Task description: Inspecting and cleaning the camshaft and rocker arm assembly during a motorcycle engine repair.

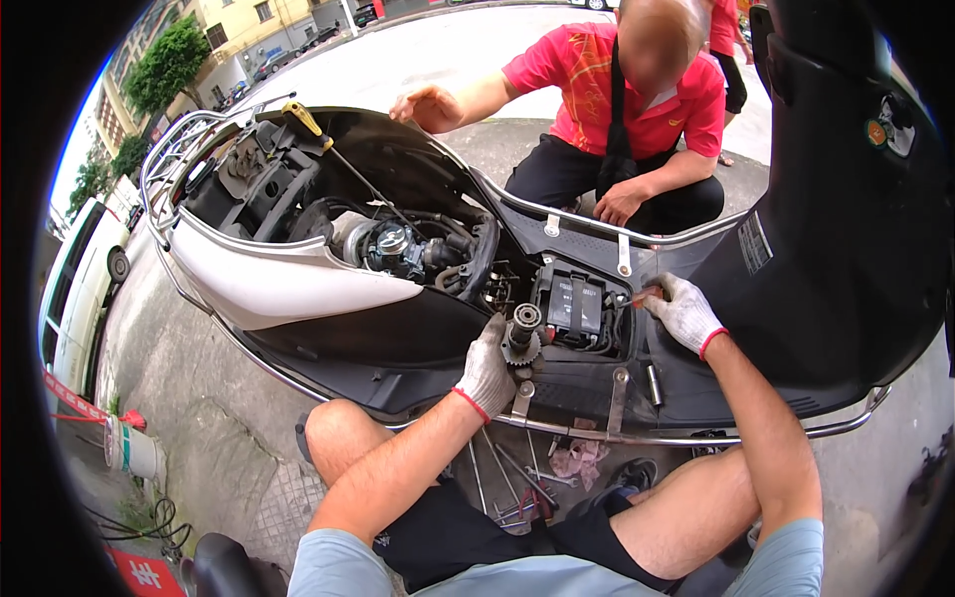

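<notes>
My left hand [487, 373], in a white knit glove with a red cuff, is closed around a greasy camshaft [521, 343]. A ball bearing tops this part, and a toothed wheel sits lower down. To the right, my gloved right hand [684, 316] pinches a small red piece [647, 296] beside the battery [579, 301]; its kind is unclear. The battery lies in an opened compartment of the scooter's footboard [686, 383]. Left of the camshaft, the scooter's engine bay shows a carburetor [395, 246]. A metal socket [654, 384] lies on the footboard below my right hand.
A yellow-handled screwdriver [304, 121] leans across the engine bay. Chrome rails [587, 435] edge the scooter. Opposite me crouches a person in a red shirt [622, 109], one hand by the body rim. Several tools [517, 478] and a pink rag [579, 460] lie between my legs.
</notes>
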Tool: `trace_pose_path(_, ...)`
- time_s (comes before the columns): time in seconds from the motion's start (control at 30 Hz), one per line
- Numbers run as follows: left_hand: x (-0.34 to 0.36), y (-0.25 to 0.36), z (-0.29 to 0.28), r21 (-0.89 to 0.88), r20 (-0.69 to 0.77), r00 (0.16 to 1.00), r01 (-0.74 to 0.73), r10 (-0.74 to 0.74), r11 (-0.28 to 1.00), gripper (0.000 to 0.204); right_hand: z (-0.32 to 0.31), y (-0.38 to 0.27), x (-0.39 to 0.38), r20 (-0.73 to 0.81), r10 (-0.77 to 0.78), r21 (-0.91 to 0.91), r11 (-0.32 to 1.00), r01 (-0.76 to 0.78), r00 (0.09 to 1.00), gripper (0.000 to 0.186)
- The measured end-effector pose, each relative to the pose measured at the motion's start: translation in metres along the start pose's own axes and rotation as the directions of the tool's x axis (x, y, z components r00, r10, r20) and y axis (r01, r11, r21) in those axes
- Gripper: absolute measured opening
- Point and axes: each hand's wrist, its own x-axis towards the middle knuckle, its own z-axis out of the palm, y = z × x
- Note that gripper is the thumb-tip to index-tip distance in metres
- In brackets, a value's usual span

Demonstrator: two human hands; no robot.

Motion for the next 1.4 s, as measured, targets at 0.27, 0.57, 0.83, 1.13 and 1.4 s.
trace_pose_path(0.27,0.001,0.005,-0.004,0.102,-0.001,1.000,0.026,-0.026,0.994,0.050,0.001,-0.001,0.002,0.119,0.057,-0.198,0.980,-0.032,0.991,0.038)
trace_pose_path(0.57,0.001,-0.001,0.003,0.135,-0.067,0.998,-0.004,0.013,0.991,0.050,0.016,0.002,-0.010,0.507,0.181,-0.389,0.920,0.037,0.843,0.032)
trace_pose_path(0.83,0.003,-0.009,-0.001,0.235,-0.115,0.993,-0.011,0.039,0.972,0.050,0.037,0.013,-0.020,0.610,0.257,-0.523,0.841,0.137,0.749,0.030)
trace_pose_path(1.13,-0.002,-0.006,0.008,0.257,-0.088,0.992,-0.060,0.085,0.964,0.042,0.041,0.019,-0.020,0.453,0.128,-0.570,0.803,0.176,0.882,0.030)
trace_pose_path(1.4,0.006,-0.018,-0.005,0.343,-0.041,0.983,-0.156,0.181,0.926,0.045,0.024,-0.045,-0.025,0.304,-0.031,-0.058,0.997,0.050,0.952,0.038)
